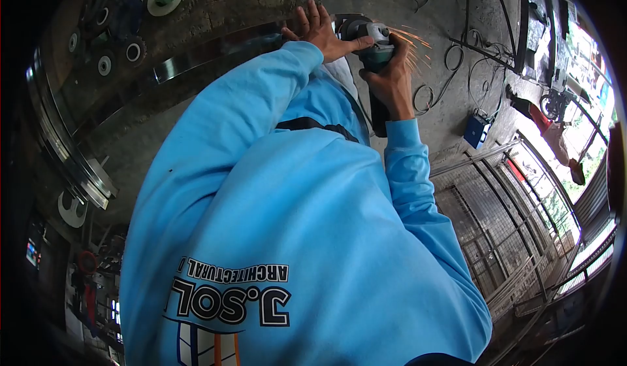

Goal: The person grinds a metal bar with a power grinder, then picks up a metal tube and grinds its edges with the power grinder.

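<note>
My right hand (393, 82) is wrapped round the body of a green and grey angle grinder (377, 53). Orange sparks (413, 39) fly off to the right of its head. My left hand (321, 37) lies with fingers spread at the end of a long shiny metal strip (196, 62), beside the bench edge. Its thumb stretches across to the grinder's head. The spot where the disc meets the metal is hidden by my hand and the tool.
Several grinding discs and wheels (133, 53) lie on the dark bench (228, 3) at upper left. More metal lengths (72, 150) stand farther left. Cables (450, 72) and a blue box (478, 129) are on the floor at right, near a metal frame (486, 202). Another person (552, 134) is at far right.
</note>
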A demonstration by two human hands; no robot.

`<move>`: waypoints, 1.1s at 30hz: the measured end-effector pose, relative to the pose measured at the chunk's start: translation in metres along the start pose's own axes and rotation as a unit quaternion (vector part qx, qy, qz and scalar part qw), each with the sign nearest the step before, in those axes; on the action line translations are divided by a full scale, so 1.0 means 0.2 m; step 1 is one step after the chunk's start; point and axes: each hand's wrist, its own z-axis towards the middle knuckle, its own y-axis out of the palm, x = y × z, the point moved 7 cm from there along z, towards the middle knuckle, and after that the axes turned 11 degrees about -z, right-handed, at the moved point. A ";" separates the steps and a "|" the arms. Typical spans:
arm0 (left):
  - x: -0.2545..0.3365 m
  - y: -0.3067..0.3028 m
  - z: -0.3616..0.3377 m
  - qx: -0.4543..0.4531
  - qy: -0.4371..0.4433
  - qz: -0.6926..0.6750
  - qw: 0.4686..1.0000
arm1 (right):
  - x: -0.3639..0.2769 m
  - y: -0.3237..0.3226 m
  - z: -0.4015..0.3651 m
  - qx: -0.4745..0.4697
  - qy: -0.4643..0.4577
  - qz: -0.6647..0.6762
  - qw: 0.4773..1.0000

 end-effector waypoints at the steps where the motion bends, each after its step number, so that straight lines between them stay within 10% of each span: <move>1: 0.00 0.01 -0.01 0.006 0.001 -0.012 1.000 | -0.01 -0.01 -0.01 0.002 -0.001 -0.007 1.000; 15: -0.13 -0.27 0.10 -0.048 -0.003 0.073 0.996 | 0.09 0.01 -0.10 0.009 0.032 0.011 0.999; 22: -0.49 -0.53 0.07 0.071 0.227 0.203 0.950 | 0.30 -0.09 -0.21 0.045 0.084 -0.004 0.995; 33: -0.54 -0.50 0.08 0.175 0.255 0.195 0.931 | 0.30 0.08 -0.19 0.076 0.104 0.056 0.990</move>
